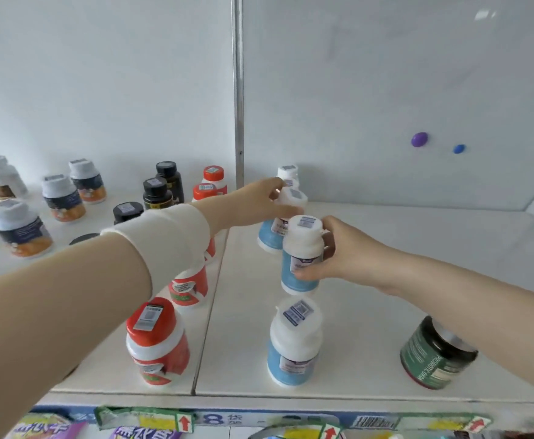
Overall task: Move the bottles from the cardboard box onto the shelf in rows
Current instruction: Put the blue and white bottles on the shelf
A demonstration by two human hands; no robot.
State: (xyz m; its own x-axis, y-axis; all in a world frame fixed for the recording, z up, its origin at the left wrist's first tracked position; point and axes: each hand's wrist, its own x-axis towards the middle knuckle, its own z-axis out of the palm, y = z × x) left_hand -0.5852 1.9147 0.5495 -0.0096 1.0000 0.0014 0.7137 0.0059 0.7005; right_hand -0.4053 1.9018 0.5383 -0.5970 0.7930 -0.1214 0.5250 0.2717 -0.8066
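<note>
Head view: left hand (256, 201) grips a half-hidden bottle (294, 197), right hand (351, 252) a blue-label bottle (300, 270); sleeve (164, 236) covers red-capped bottles (190, 287).

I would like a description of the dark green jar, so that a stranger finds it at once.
Look at the white shelf, in the section right of the metal post. Near its front edge, below the right forearm, stands the dark green jar. It alone is squat and dark; its neighbours are tall white bottles with light blue labels.
</note>
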